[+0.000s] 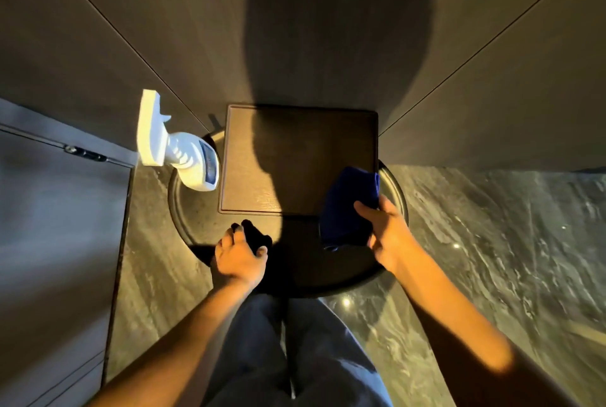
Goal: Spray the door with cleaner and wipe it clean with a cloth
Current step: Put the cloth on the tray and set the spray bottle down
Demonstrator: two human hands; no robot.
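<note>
A white spray bottle (193, 160) stands on the left rim of a round dark table (295, 259), its trigger head leaning left. My right hand (383, 233) grips a folded dark blue cloth (347, 206) over the table's right side, at the corner of a square brown tray (295, 157). My left hand (239, 252) hovers over the table's near left edge with fingers apart and nothing in it, well short of the bottle. Tall brown wood panels (311, 29) rise straight ahead behind the table; I cannot tell which of them is the door.
A grey cabinet door (59, 226) with a metal hinge (85, 154) fills the left side. Polished marble floor (492, 259) spreads to the right and beneath the table. My trousered legs stand just short of the table. My head's shadow falls on the panels and tray.
</note>
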